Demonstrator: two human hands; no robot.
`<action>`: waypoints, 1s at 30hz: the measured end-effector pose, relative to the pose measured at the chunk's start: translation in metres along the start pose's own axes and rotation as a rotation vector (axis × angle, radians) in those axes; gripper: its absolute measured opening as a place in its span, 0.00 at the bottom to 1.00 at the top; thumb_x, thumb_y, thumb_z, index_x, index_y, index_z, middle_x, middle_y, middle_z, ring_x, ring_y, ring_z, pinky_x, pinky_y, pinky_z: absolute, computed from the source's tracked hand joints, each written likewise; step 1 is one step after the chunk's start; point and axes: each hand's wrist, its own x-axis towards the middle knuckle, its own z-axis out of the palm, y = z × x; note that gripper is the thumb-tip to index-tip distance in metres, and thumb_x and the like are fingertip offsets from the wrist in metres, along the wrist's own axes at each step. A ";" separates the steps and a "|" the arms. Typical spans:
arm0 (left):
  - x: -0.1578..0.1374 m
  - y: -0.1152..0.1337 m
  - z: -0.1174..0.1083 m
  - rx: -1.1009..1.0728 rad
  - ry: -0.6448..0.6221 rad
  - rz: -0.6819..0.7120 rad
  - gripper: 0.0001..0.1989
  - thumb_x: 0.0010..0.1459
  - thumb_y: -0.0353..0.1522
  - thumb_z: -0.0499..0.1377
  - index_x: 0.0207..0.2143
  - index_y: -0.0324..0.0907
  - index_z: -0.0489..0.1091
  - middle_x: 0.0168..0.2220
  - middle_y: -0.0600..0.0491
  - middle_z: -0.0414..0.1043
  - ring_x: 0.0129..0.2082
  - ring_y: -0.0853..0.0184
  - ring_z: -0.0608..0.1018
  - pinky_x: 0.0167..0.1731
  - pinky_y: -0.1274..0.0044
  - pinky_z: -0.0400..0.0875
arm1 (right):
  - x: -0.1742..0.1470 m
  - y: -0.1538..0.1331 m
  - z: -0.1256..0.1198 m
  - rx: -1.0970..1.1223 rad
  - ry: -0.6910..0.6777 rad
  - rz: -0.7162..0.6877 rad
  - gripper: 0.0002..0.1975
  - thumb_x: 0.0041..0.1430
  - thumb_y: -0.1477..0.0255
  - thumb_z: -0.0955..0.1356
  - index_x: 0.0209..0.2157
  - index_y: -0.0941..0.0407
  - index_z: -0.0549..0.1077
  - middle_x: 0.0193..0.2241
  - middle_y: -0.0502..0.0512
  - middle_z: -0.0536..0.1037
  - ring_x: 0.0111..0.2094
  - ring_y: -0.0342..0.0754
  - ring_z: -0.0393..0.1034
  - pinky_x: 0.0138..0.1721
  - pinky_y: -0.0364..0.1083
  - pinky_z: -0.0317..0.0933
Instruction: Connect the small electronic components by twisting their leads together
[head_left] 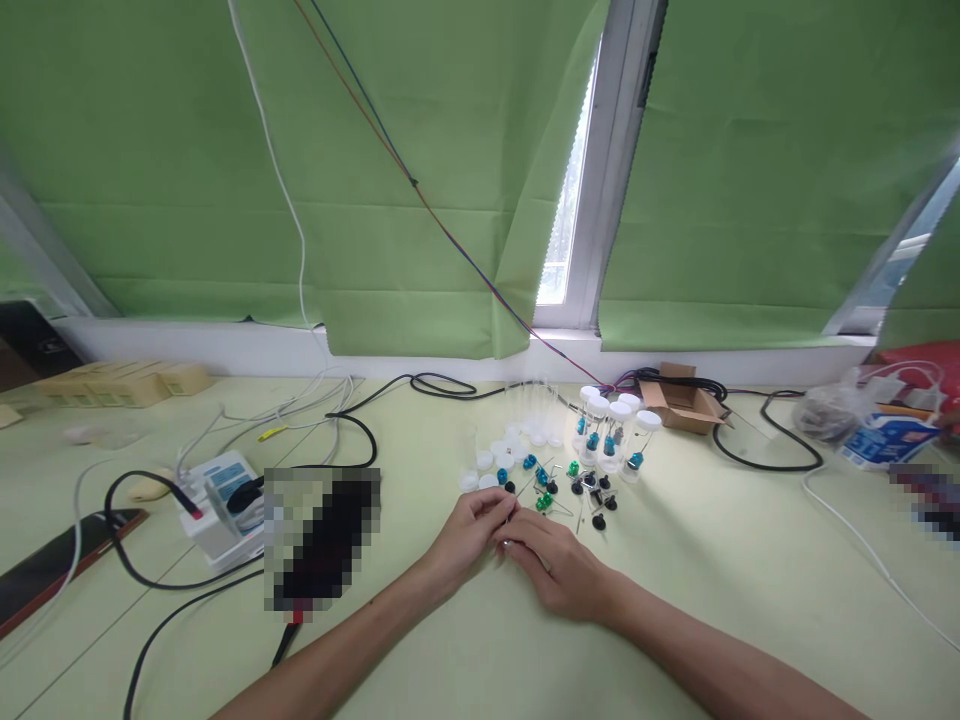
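Note:
My left hand and my right hand meet over the table, fingertips pinched together. A small shiny bit shows at the right fingertips and a thin rod seems to rise by the left thumb; what they belong to is mostly hidden. Just beyond the hands lie blue ribbed pieces, green ribbed pieces, black knobs and thin metal rods. Small white caps are grouped behind my left hand. Capped clear tubes with blue pieces inside stand upright to the right.
Clear tubes without caps stand at the back. An open cardboard box sits near the wall. On the left are a white power strip, black cables and a pixelated dark object. Blue-white packaging lies far right.

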 end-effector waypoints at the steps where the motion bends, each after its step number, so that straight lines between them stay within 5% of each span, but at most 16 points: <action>1: 0.000 0.000 0.000 -0.002 -0.002 0.001 0.16 0.55 0.42 0.62 0.25 0.38 0.71 0.24 0.56 0.63 0.23 0.72 0.65 0.23 0.79 0.59 | 0.000 0.000 0.000 0.003 -0.006 0.002 0.13 0.67 0.78 0.58 0.47 0.55 0.67 0.40 0.59 0.73 0.42 0.50 0.68 0.43 0.50 0.66; 30: 0.001 -0.006 -0.003 0.032 -0.055 0.012 0.16 0.59 0.42 0.59 0.28 0.38 0.69 0.23 0.57 0.61 0.21 0.74 0.65 0.20 0.80 0.61 | -0.001 0.001 0.000 -0.015 -0.047 -0.006 0.14 0.65 0.80 0.58 0.48 0.56 0.67 0.41 0.60 0.72 0.42 0.51 0.67 0.43 0.49 0.65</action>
